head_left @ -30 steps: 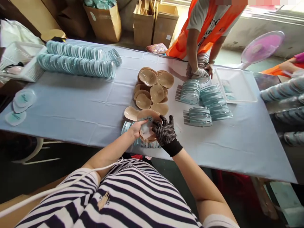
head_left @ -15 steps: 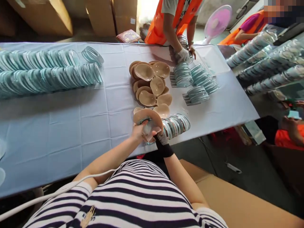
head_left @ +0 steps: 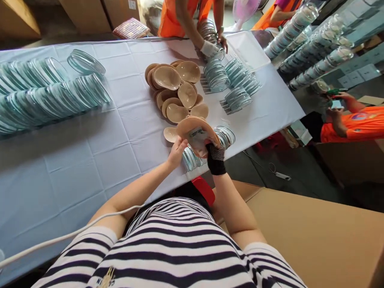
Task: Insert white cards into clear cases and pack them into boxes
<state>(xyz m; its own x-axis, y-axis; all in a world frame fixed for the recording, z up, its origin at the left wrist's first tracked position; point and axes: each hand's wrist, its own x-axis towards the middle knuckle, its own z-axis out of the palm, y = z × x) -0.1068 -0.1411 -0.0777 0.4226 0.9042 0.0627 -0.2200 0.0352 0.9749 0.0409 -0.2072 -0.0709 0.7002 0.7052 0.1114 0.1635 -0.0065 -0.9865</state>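
A beige stick-on bra [head_left: 195,126] is held in front of me, its inner side towards me with a clear film and a dark clasp-like detail showing. My right hand [head_left: 215,156], in a black fingerless glove with a dotted palm, is closed on its right lower edge. My bare left hand [head_left: 177,153] pinches its left edge. Just beyond lies a pile of beige bra cups [head_left: 168,78]. Below the held bra, a row of clear round plastic shells [head_left: 192,159] lies on the table; more of these shells [head_left: 225,136] show to the right.
Long rows of clear shells [head_left: 54,100] lie on the white-covered table [head_left: 78,160] at left. Across it, a person in an orange vest [head_left: 192,20] handles stacked shells [head_left: 216,76] beside a white tray [head_left: 249,52]. A cardboard box [head_left: 300,232] stands at my right.
My hands and the bra have moved slightly up and right. My left hand has shifted from inside the bra to its left edge. The view has turned rightwards.
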